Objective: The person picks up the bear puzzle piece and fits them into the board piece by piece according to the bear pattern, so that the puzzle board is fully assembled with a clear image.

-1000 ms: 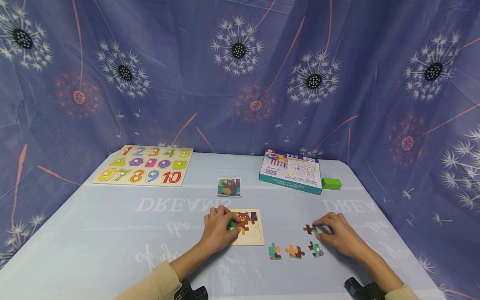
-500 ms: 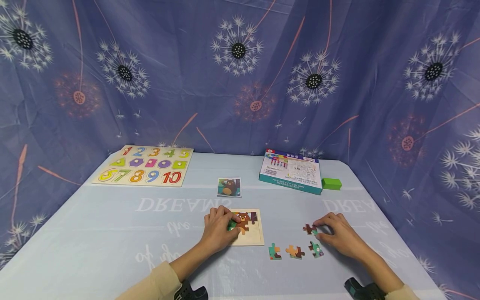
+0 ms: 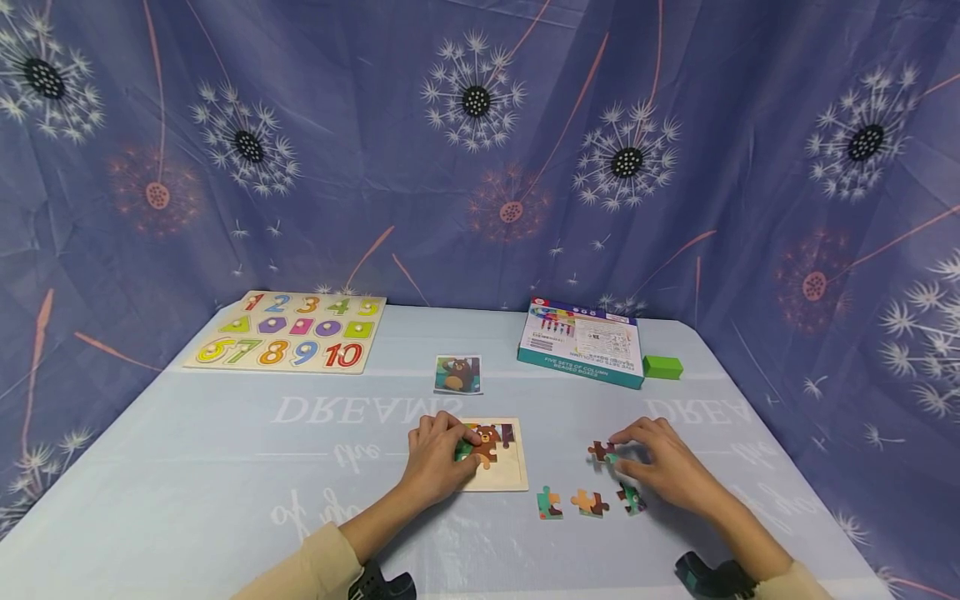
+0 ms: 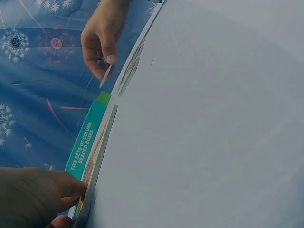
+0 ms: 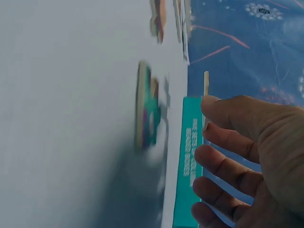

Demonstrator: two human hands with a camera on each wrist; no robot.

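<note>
In the head view my right hand [image 3: 671, 465] pinches a brown and green jigsaw piece [image 3: 600, 452] between thumb and fingers. The right wrist view shows this piece [image 5: 206, 83] edge-on, raised off the table. My left hand [image 3: 437, 454] grips the left part of a wooden puzzle tray [image 3: 510, 479], its fingertips over the picture. A bear's head [image 3: 487, 435] and a dark corner fill the tray's upper part, while bare wood shows lower right. Near the right hand lie three loose pieces: green-orange [image 3: 549, 503], orange-brown [image 3: 590, 503] and green-dark [image 3: 632, 497].
Behind the tray lies a bear picture card [image 3: 458, 375]. A number board [image 3: 288, 332] stands back left. At the back right are a flat teal-edged box [image 3: 581, 343] and a green block [image 3: 663, 367]. A patterned curtain [image 3: 360, 150] hangs behind the table.
My right hand has lifted the brown and green piece from the table and moved it slightly left. The left hand and the tray have stayed in place.
</note>
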